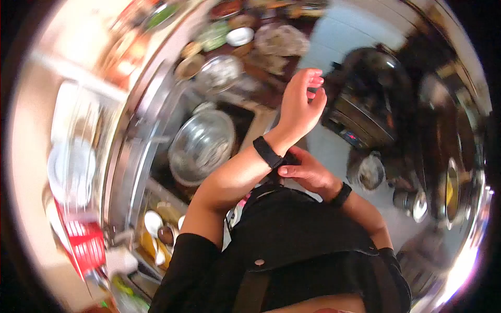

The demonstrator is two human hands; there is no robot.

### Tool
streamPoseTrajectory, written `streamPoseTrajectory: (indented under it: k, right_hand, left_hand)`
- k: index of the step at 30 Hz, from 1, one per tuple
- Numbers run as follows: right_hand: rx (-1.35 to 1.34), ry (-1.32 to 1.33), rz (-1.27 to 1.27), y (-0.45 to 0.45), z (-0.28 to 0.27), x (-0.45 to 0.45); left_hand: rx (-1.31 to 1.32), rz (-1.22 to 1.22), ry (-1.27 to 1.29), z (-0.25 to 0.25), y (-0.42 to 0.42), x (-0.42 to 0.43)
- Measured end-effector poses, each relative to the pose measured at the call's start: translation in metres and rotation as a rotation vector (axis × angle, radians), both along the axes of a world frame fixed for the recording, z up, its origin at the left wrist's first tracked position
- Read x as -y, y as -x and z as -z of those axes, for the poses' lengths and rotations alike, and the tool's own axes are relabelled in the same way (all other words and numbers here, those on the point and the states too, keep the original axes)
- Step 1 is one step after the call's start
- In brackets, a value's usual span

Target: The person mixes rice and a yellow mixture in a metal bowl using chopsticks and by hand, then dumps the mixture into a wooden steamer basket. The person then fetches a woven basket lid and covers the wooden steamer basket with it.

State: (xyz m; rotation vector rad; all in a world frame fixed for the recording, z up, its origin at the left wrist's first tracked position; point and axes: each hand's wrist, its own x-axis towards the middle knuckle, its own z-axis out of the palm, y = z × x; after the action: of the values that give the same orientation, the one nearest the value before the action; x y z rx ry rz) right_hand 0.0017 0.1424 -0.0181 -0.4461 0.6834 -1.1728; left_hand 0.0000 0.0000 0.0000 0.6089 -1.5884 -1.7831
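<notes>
My left hand (303,104) is raised in front of my body, its fingers loosely curled with a gap to the thumb and nothing visible in them. Around that wrist sits a black wristband (268,152). Just below it, my right hand (312,173) is close to the left forearm, with thumb and forefinger apart; its other fingers are partly hidden. A second dark band (342,194) circles the right wrist. Under my left forearm, a large metal bowl (202,143) stands in the sink area. The view is somewhat blurred.
On the counter at the upper left are another metal bowl (221,73), a white bowl (240,36) and a clear plastic bag (282,40). A red basket (86,242) stands at the left. To the right are a dark appliance (360,117) and a metal pot (368,172) on the floor.
</notes>
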Motion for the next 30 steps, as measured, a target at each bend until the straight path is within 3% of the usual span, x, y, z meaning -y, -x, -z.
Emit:
streamPoseTrajectory:
  k: [2, 3, 5, 7, 9, 14, 16, 17, 23, 24, 25, 27, 30]
  right_hand:
    - [0.025, -0.084, 0.294, -0.015, -0.003, 0.002]
    - [-0.037, 0.033, 0.383, 0.057, -0.004, -0.052]
    - [-0.096, 0.149, 0.584, 0.064, 0.007, -0.084]
    - [-0.101, 0.146, 0.752, 0.072, -0.006, -0.132]
    - [-0.149, 0.089, 0.885, 0.079, -0.016, -0.181]
    - [-0.128, -0.075, 1.286, 0.091, -0.017, -0.287]
    - [-0.114, -0.096, 1.403, 0.090, -0.013, -0.320]
    - [-0.110, -0.112, 1.453, 0.088, -0.012, -0.333]
    - [-0.118, -0.132, 1.727, 0.107, -0.009, -0.410]
    - [-0.203, -0.168, 1.750, 0.113, -0.004, -0.422]
    - [-0.284, -0.212, 1.766, 0.118, -0.002, -0.435]
    - [-0.238, -0.229, 1.787, 0.129, -0.001, -0.461]
    - [-0.240, -0.283, 1.747, 0.149, -0.004, -0.502]
  left_hand:
    - [0.006, -0.031, 0.802, -0.004, 0.015, 0.004]
    - [-0.109, 0.020, 0.905, -0.028, 0.097, -0.056]
    - [-0.145, 0.290, 1.261, -0.033, 0.125, -0.100]
    - [-0.247, 0.447, 1.330, -0.037, 0.150, -0.158]
    - [-0.309, 0.643, 1.591, -0.035, 0.172, -0.216]
    - [-0.496, 0.942, 1.656, -0.019, 0.217, -0.349]
    - [-0.437, 0.950, 1.712, -0.011, 0.225, -0.398]
    - [-0.441, 0.980, 1.663, -0.008, 0.233, -0.420]
    - [-0.365, 1.147, 0.794, -0.013, 0.268, -0.547]
    - [-0.292, 1.279, 0.624, -0.009, 0.277, -0.565]
    - [-0.113, 1.442, 0.277, -0.012, 0.278, -0.583]
    - [0.006, 1.522, 0.105, -0.012, 0.286, -0.609]
    - [0.055, 1.578, 0.108, -0.017, 0.301, -0.651]
